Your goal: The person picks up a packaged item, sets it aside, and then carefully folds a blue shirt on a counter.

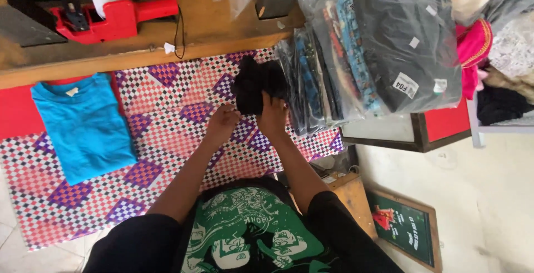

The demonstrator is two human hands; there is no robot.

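My right hand (273, 116) gripped a bunched black garment (253, 84) on the checkered mat (167, 156); my left hand (222, 124), fingers curled and holding nothing, rested just beside the garment.

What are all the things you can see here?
Black garment: one, black, bunched on the mat under both hands.
Blue T-shirt: one, bright blue, folded flat on the mat's left side.
Checkered mat: one, red, white and purple, on the floor.
Bagged clothes: a leaning stack, count unclear, black and patterned blue, in clear bags right of the mat.
Label gun: one, red, on the wooden ledge.
Wooden ledge: one, brown, along the top.
Framed picture: one, green with wooden frame, on the floor at lower right.
Left hand: at the garment's lower edge.
Right hand: gripping the garment.
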